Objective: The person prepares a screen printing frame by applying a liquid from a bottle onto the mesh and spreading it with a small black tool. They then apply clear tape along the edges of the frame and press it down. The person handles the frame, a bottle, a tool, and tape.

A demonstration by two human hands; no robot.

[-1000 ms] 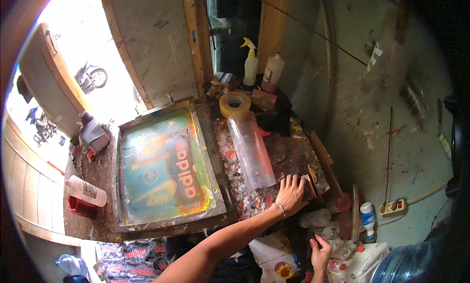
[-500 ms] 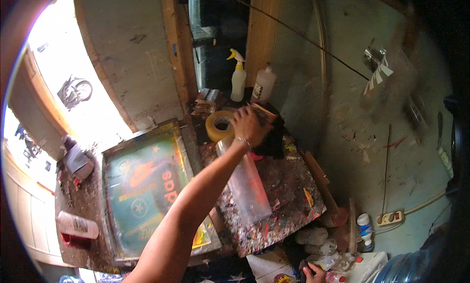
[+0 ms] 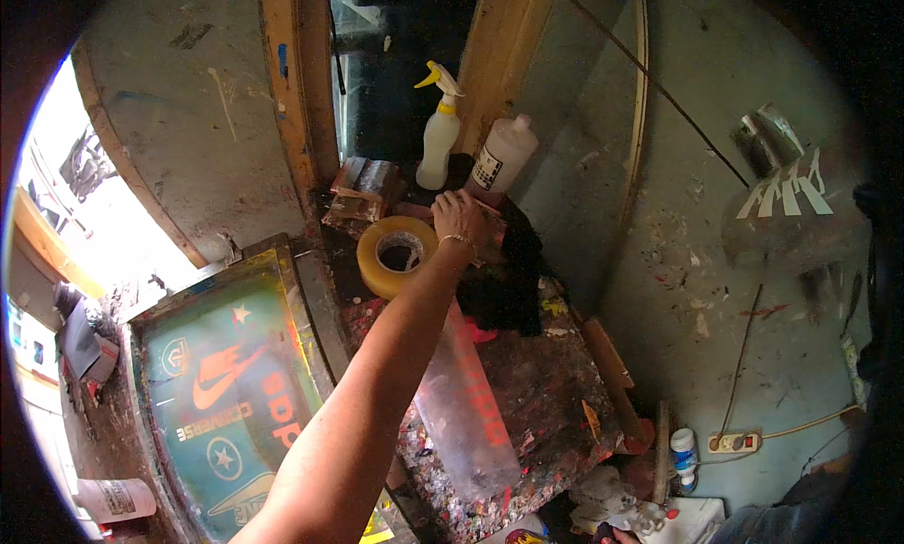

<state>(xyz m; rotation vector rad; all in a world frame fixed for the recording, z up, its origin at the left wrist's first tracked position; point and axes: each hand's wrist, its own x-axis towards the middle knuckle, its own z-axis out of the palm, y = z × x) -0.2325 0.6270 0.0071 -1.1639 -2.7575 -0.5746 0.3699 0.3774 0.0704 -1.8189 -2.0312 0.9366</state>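
My left hand [image 3: 457, 219] reaches to the back of the paint-caked work board [image 3: 556, 403], fingers bent over a reddish-brown flat piece [image 3: 491, 226]. Beside it are a roll of clear yellowish tape [image 3: 377, 259], a white spray bottle [image 3: 438, 148] and a translucent bottle [image 3: 499, 158]. A transparent plastic sheet [image 3: 466, 403] lies partly under my forearm, near dark cloth [image 3: 513, 285]. At the bottom edge my right hand [image 3: 614, 536], mostly out of frame, grips a small dark thing I cannot make out.
A screen-printing frame [image 3: 209, 384] lies left, with a grey container [image 3: 80, 341] and white tube container [image 3: 113, 499] beyond it. Metal blocks [image 3: 363, 191] sit at the back. A bright doorway, a power strip [image 3: 733, 442] on the right wall and plastic bottles [image 3: 683, 459] surround the bench.
My left hand has carried the flat piece from the board's front edge to its back beside the bottles. My right hand has dropped toward the bottom edge, and the view has shifted.
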